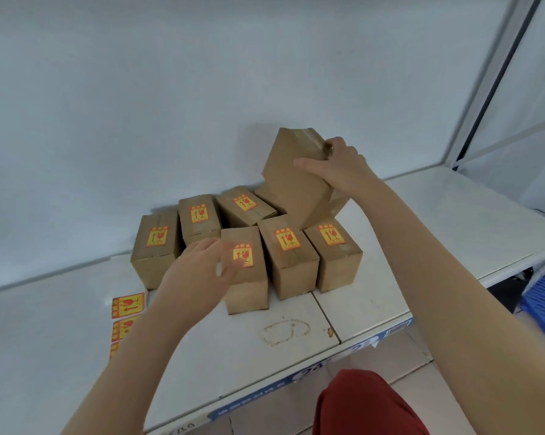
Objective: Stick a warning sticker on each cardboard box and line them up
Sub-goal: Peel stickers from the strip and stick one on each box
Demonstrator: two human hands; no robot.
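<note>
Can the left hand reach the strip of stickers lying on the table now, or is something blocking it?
Probably yes. The left hand rests open by a labelled box, holding nothing, and the sticker strip lies just to its left on the table with nothing between them. The left forearm covers the strip's lower end.

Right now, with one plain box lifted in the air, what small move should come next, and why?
Probably set the lifted box down on the bare table in front of the stickered boxes. The right hand grips it tilted, and no sticker shows on it, while spare stickers lie near the left hand, which rests on a labelled box.
</note>
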